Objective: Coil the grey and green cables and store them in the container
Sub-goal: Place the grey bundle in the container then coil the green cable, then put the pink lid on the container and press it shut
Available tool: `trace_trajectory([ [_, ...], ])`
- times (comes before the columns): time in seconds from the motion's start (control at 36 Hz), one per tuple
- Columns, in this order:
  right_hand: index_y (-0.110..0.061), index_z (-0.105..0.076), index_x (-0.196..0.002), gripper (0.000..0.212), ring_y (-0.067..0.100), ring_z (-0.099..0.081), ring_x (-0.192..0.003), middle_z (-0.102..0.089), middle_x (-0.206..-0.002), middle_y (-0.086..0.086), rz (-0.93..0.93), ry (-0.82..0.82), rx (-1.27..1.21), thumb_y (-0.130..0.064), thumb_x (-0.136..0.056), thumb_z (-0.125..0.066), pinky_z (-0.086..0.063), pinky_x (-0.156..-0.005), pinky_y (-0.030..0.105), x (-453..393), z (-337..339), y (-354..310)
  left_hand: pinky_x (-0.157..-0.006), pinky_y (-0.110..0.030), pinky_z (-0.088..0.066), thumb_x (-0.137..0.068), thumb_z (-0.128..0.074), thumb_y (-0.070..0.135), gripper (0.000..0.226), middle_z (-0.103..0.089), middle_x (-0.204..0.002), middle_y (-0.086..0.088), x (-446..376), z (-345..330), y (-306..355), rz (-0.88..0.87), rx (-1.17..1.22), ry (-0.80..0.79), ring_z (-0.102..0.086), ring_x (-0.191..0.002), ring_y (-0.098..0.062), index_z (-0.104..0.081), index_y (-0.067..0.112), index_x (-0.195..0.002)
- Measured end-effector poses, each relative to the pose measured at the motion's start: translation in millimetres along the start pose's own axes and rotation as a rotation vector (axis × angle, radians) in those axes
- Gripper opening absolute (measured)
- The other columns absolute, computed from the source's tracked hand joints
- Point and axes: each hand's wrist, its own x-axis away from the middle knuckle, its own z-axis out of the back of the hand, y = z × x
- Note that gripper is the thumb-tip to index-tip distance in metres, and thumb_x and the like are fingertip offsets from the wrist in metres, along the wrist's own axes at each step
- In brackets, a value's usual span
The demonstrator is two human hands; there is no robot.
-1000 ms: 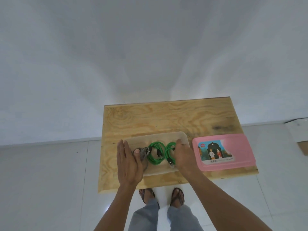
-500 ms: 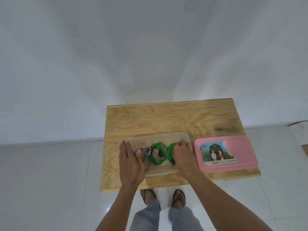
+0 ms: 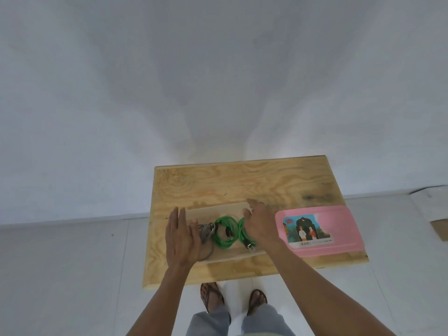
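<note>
A clear shallow container lies on the wooden table, near its front edge. Inside it lie a coiled green cable and, to its left, a coiled grey cable partly hidden under my left hand. My left hand is flat with straight fingers over the container's left end, thumb by the grey coil. My right hand hovers over the container's right end with fingers loosely spread, holding nothing and covering part of the green coil.
A pink lid with a picture label lies flat on the table right of the container, reaching the front right corner. The table's far half is bare wood. White wall behind, white tiled floor around, my sandalled feet under the front edge.
My right hand has lifted off the green coil and opened, its fingers now stretched towards the container's far right corner. My left hand stays flat at the left end.
</note>
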Motion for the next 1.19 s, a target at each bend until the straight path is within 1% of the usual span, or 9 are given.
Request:
trace_trajectory([
  [0.06,-0.016,-0.052,-0.142,0.043,0.027,-0.056,-0.126,-0.060,-0.139,0.010,-0.001,0.046,-0.079,-0.024,-0.100,-0.055,-0.046,-0.107,0.042,1.1,6.7,-2.7,-0.122,-0.047,-0.024,-0.106,-0.032,0.042,0.059,-0.031,-0.161,-0.015,-4.7,8.2,2.1,0.015,0.051,0.005,-0.025,-0.150,-0.029,-0.039,0.004,-0.151],
  [0.11,-0.015,-0.052,-0.142,0.044,0.025,-0.059,-0.121,-0.060,-0.138,0.010,0.005,0.083,-0.137,-0.025,-0.100,-0.056,-0.048,-0.105,0.037,2.3,16.9,-4.9,-0.121,-0.047,-0.026,-0.106,-0.033,0.038,0.055,-0.035,-0.159,-0.015,-11.4,17.2,5.9,0.015,0.082,0.016,-0.028,-0.149,-0.029,-0.041,0.005,-0.149],
  [0.25,-0.015,-0.050,-0.144,0.046,0.022,-0.061,-0.116,-0.061,-0.135,0.011,0.019,0.171,-0.260,-0.027,-0.100,-0.056,-0.047,-0.101,0.032,-0.8,45.5,-6.1,-0.116,-0.047,-0.033,-0.106,-0.033,0.040,0.055,-0.045,-0.153,-0.016,-30.7,32.7,32.3,-0.015,0.111,0.064,-0.038,-0.143,-0.032,-0.047,0.005,-0.146],
  [0.39,-0.018,-0.049,-0.146,0.047,0.020,-0.062,-0.113,-0.061,-0.134,0.008,0.008,0.249,-0.336,-0.028,-0.100,-0.055,-0.041,-0.093,0.023,-9.2,71.9,7.8,-0.113,-0.046,-0.037,-0.106,-0.036,0.040,0.053,-0.050,-0.149,-0.017,-37.8,25.2,75.7,-0.088,0.110,0.077,-0.043,-0.139,-0.033,-0.049,0.005,-0.144],
  [0.61,-0.021,-0.048,-0.146,0.049,0.017,-0.061,-0.108,-0.062,-0.129,0.004,-0.021,0.322,-0.474,-0.027,-0.099,-0.057,-0.052,-0.095,0.034,-23.5,131.7,74.8,-0.110,-0.047,-0.041,-0.104,-0.045,0.035,0.051,-0.050,-0.147,-0.018,-25.6,-45.5,167.3,-0.162,0.076,-0.017,-0.045,-0.137,-0.035,-0.048,0.006,-0.145],
  [0.75,-0.020,-0.050,-0.144,0.047,0.019,-0.062,-0.106,-0.063,-0.125,0.005,-0.062,0.272,-0.403,-0.020,-0.097,-0.058,-0.048,-0.090,0.025,-36.7,170.7,149.2,-0.107,-0.042,-0.042,-0.101,-0.054,0.027,0.044,-0.054,-0.142,-0.018,4.7,-110.7,227.7,-0.148,0.065,-0.088,-0.052,-0.130,-0.035,-0.054,0.005,-0.140],
  [0.89,-0.019,-0.051,-0.142,0.048,0.023,-0.063,-0.115,-0.063,-0.131,0.008,-0.143,0.198,-0.325,-0.013,-0.095,-0.060,-0.050,-0.103,0.034,-48.1,188.8,222.6,-0.106,-0.043,-0.042,-0.098,-0.058,0.028,0.050,-0.049,-0.147,-0.015,32.7,-169.6,254.3,-0.040,0.009,-0.182,-0.054,-0.127,-0.036,-0.050,0.008,-0.143],
  [1.03,-0.017,-0.044,-0.147,0.051,0.028,-0.057,-0.125,-0.057,-0.137,0.012,-0.201,0.083,-0.223,-0.018,-0.097,-0.057,-0.048,-0.106,0.040,-50.5,189.1,270.7,-0.108,-0.042,-0.035,-0.099,-0.058,0.024,0.054,-0.045,-0.149,-0.020,56.9,-201.1,255.6,0.140,-0.078,-0.238,-0.041,-0.137,-0.036,-0.043,0.003,-0.147],
  [1.19,-0.021,-0.040,-0.149,0.055,0.028,-0.045,-0.134,-0.048,-0.144,0.008,-0.234,-0.007,-0.119,-0.021,-0.097,-0.057,-0.043,-0.107,0.040,-52.0,175.2,300.1,-0.105,-0.046,-0.040,-0.094,-0.066,0.023,0.064,-0.042,-0.147,-0.018,58.5,-224.7,244.9,0.296,-0.141,-0.252,-0.044,-0.133,-0.037,-0.037,0.006,-0.148],
])
